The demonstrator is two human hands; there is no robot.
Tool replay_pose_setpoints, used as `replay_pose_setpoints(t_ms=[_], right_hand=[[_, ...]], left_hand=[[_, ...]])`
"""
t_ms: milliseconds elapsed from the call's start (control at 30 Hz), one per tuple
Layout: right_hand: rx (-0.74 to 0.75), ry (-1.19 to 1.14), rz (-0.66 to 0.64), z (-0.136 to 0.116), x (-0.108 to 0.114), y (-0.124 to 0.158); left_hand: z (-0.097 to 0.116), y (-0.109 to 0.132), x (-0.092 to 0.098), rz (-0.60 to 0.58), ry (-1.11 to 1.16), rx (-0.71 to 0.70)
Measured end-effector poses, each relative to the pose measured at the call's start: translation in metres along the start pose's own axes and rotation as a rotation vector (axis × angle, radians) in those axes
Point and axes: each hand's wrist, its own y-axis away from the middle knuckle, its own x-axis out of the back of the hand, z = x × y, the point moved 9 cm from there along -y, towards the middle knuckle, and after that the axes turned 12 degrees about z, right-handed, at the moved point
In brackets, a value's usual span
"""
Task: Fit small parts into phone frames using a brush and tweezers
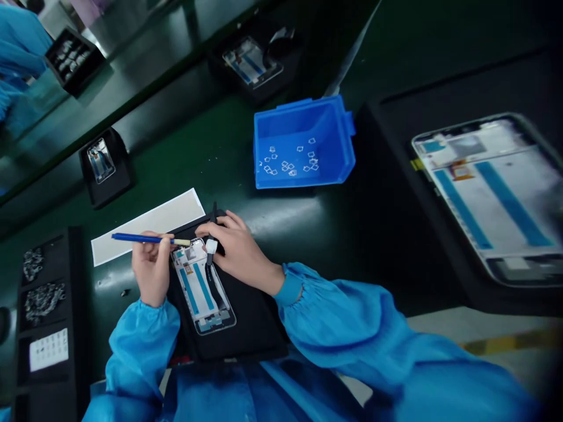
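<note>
Taking the phone frame (204, 288) as my dial's centre, I see it lying on a black tray (259, 331) at the desk's (284, 225) near edge. My left hand (152, 266), between nine and ten o'clock, is closed around a blue pen-like tool (138, 238), its cream tip at the frame's top end. My right hand (240, 252), between one and two, has its fingers curled at a dark strip (210, 261) bearing a white square (212, 246); from here I can't tell how firmly they grip. At one o'clock, I have a blue bin (294, 126) with small pale outlined pieces (288, 168) in it. A white-edged strip (149, 225) lies between ten and eleven, a compartment tray (77, 328) near nine, and a larger-looking second frame (488, 199) between two and three.
</note>
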Motion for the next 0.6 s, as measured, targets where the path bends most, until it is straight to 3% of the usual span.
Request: replay_pose_setpoints(t_ms=[100, 200, 300, 433, 600], right_hand=[[0.008, -0.016, 0.001, 0.0, -0.001, 0.0], [0.011, -0.03, 0.012, 0.001, 0.0, 0.0], [0.022, -0.093, 0.102, -0.002, 0.012, 0.0], [-0.075, -0.266, 0.28, 0.004, 0.035, 0.002], [-0.327, -0.473, 0.18, 0.019, 0.026, 0.0]], left_hand=[[0.01, -0.005, 0.025, 0.198, 0.123, -0.068], [0.033, 0.002, 0.039, 0.202, 0.132, -0.248], [0.04, 0.02, 0.027, -0.015, -0.176, -0.364], [0.02, 0.05, -0.006, -0.35, -0.675, -0.523], [0.002, 0.058, -0.023, -0.457, -0.958, -0.564]])
